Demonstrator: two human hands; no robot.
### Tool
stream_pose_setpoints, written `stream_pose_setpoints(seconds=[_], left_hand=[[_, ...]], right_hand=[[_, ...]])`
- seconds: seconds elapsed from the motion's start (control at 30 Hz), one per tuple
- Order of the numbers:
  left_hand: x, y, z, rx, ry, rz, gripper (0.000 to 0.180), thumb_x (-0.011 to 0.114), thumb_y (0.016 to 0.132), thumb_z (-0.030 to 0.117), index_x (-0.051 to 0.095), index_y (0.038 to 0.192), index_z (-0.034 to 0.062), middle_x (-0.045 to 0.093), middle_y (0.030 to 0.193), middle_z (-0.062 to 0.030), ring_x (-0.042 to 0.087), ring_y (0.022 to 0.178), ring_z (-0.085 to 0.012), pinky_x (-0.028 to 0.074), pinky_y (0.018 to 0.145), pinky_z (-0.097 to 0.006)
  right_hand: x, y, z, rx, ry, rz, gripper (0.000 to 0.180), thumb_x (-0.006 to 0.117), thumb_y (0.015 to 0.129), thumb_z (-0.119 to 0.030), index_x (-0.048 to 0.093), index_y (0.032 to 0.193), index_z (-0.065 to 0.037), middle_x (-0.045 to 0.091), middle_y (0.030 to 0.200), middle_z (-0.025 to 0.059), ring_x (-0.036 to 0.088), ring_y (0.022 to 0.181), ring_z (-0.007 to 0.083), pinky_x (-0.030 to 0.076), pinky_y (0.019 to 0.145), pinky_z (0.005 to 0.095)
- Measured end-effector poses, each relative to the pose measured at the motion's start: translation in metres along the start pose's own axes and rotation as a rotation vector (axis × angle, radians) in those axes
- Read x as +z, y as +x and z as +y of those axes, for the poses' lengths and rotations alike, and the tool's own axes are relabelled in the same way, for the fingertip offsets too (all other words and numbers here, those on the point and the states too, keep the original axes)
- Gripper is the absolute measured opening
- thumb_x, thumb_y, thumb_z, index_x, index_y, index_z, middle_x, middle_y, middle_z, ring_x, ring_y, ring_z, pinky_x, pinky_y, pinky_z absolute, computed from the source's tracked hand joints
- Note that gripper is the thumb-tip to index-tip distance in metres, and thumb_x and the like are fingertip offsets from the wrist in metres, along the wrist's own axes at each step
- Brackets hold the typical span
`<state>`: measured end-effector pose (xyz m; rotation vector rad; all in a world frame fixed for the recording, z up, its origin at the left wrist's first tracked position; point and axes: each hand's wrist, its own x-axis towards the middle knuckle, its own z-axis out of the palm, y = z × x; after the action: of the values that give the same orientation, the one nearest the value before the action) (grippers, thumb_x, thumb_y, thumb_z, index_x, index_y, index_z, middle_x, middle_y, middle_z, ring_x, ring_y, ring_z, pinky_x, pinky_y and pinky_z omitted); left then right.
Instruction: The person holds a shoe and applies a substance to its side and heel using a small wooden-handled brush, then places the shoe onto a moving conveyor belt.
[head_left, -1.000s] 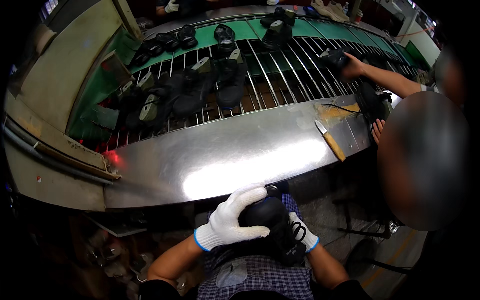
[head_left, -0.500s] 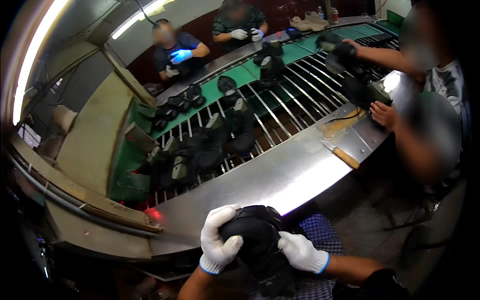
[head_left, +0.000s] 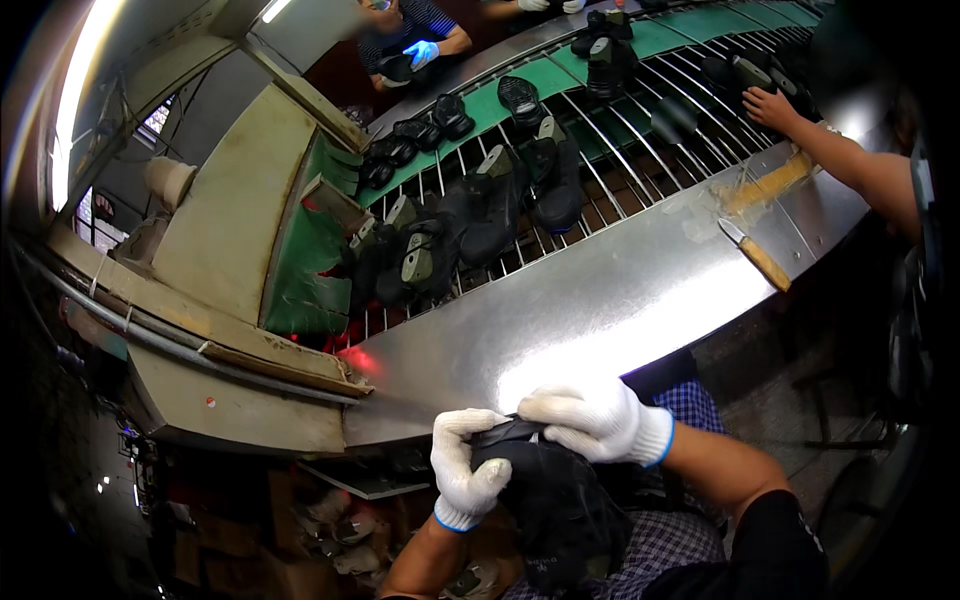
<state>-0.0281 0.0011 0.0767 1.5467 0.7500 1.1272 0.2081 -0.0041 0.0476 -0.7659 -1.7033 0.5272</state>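
Gripping: both gloved hands, left hand (head_left: pixel 468 470) and right hand (head_left: pixel 592 420), are clamping a black shoe (head_left: pixel 545 495) | you are bracing it against your lap, just below the steel counter (head_left: pixel 600 300), steadying it.

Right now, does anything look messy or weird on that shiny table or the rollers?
The black shoes on the rollers lie jumbled, some tipped on their sides with soles showing. A knife lies loose on the shiny table, beside a smeared patch. Both gloved hands, left hand and right hand, hold a shoe.
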Motion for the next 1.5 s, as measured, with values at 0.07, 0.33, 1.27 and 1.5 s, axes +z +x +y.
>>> stream_pose_setpoints(seconds=[0.07,0.33,1.27,1.5], left_hand=[[0.005,0.005,0.007,0.057,0.040,-0.021,0.070,0.089,0.087,0.038,0.051,0.127,-0.0063,0.069,0.115,-0.0196,0.067,0.106,-0.0221,0.055,0.099,-0.037],[-0.017,0.009,0.013,-0.022,0.109,-0.081,0.076,0.087,0.088,0.043,0.050,0.131,-0.0075,0.071,0.114,-0.0228,0.070,0.105,-0.0242,0.057,0.098,-0.038],[-0.014,0.012,0.007,-0.140,0.055,-0.038,0.075,0.084,0.089,0.052,0.055,0.126,-0.0068,0.071,0.112,-0.0212,0.070,0.104,-0.0245,0.057,0.097,-0.038],[-0.018,0.011,-0.002,-0.133,0.079,0.000,0.073,0.080,0.089,0.050,0.054,0.125,-0.0066,0.071,0.110,-0.0217,0.070,0.102,-0.0254,0.057,0.095,-0.038]], right_hand=[[-0.005,0.015,0.002,0.079,0.094,-0.094,0.035,0.068,0.092,-0.012,0.073,0.126,-0.005,0.076,0.101,0.0185,0.075,0.089,0.0351,0.062,0.079,0.0409],[-0.044,-0.034,-0.039,0.235,0.017,-0.292,0.074,0.080,0.084,-0.013,0.051,0.151,0.002,0.066,0.135,0.0253,0.076,0.102,0.0415,0.064,0.089,0.0436],[-0.018,-0.041,-0.032,0.266,0.032,0.029,0.051,0.064,0.080,-0.009,0.068,0.129,0.003,0.077,0.093,0.0210,0.078,0.076,0.0332,0.064,0.070,0.0386],[-0.025,-0.046,-0.042,0.277,-0.153,-0.145,0.072,0.081,0.078,-0.017,0.059,0.143,0.005,0.072,0.088,0.0161,0.073,0.070,0.0312,0.062,0.065,0.0386]])
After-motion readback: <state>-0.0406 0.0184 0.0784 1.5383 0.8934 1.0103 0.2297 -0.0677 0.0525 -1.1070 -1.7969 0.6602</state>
